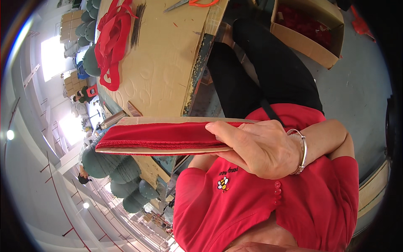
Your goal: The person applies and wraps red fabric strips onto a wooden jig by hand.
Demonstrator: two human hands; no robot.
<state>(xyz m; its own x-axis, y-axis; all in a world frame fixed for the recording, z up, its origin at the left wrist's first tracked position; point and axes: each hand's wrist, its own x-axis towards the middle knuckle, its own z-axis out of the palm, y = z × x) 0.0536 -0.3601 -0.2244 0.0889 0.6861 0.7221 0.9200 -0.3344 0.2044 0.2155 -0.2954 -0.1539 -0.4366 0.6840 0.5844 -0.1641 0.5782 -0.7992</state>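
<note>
- Holds red cloth [163,133] in the right grip [266,147], thumb side over and fingers under, closed on the right end.
- Shows cardboard [155,120] along the far and near edges of the cloth; stretches leftward from the grip, across the front of the body.
- Cannot tell the state of the left grip, hidden behind the cloth with only a bit of forearm [202,161] in view.
- Ends at the left, in this view, just below a metal cylinder [112,120] and over green rounded things [98,161]; cannot tell the depth between.
- Leaves broad room on the counter [163,67] between red straps [102,50] and the worn right edge.
- Carries scissors [194,3] at the far edge, and dark strips [137,25] beside the straps.
- Keeps legs [277,63] between that right edge and an open box [304,48] on the floor [357,92].
</note>
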